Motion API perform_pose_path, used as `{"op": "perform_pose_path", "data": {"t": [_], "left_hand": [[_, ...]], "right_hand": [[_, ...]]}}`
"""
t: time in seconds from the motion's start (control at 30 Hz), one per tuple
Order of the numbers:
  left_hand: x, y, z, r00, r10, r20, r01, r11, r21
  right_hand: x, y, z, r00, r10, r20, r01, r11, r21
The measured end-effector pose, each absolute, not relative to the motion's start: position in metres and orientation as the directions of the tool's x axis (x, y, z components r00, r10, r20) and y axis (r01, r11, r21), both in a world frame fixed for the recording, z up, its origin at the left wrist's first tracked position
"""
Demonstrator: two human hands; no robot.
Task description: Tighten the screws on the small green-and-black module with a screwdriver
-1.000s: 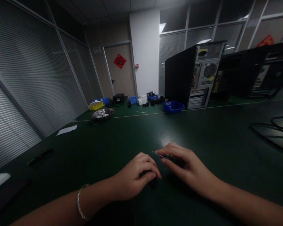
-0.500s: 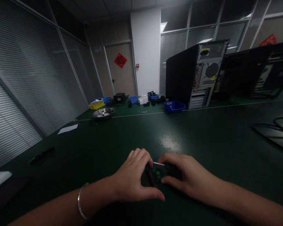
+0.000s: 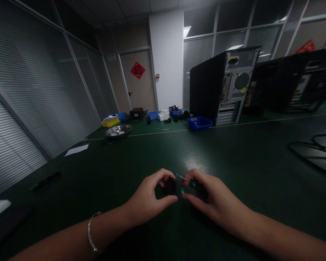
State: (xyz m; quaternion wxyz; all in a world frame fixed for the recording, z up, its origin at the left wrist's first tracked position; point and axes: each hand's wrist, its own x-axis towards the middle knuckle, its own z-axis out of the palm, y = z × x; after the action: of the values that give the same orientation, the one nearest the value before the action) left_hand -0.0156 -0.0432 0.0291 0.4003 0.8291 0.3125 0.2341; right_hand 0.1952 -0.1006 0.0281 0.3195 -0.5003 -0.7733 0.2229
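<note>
My left hand (image 3: 152, 192) is curled around a small black piece (image 3: 170, 186), perhaps a casing, gripped between thumb and fingers. Across a narrow gap, my right hand (image 3: 213, 192) has a screwdriver (image 3: 193, 184) tucked in its palm, its thin metal shaft pointing left toward the black piece. Between the right thumb and fingertips sits a small part with green on it (image 3: 182, 189), which looks like a circuit board. Dim light hides the details of these parts. Both hands are just above the dark green tabletop (image 3: 141, 159).
Far back stand a metal bowl (image 3: 118, 132), a yellow bin (image 3: 110, 121), a blue bin (image 3: 200, 123) and a computer tower (image 3: 225, 87). A dark pen-like object (image 3: 46, 180) and white paper (image 3: 76, 149) lie left. Black cable (image 3: 312, 146) loops at right.
My left hand has closed around the black piece and lifted it slightly away from the green part, which stays at my right fingertips. The screwdriver's shaft now tilts up more.
</note>
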Motion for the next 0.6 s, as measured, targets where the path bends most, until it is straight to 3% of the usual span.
{"op": "perform_pose_path", "data": {"t": [0.17, 0.6], "left_hand": [[-0.0134, -0.0468, 0.0265, 0.736, 0.675, 0.059, 0.136, -0.232, 0.963], [-0.0102, -0.05, 0.0202, 0.778, 0.626, 0.047, -0.027, -0.041, 0.999]], "right_hand": [[0.1902, -0.1055, 0.0299, -0.279, 0.867, 0.414, 0.489, 0.499, -0.716], [0.1871, -0.1066, 0.0243, -0.346, 0.83, 0.438, 0.446, 0.556, -0.701]]}}
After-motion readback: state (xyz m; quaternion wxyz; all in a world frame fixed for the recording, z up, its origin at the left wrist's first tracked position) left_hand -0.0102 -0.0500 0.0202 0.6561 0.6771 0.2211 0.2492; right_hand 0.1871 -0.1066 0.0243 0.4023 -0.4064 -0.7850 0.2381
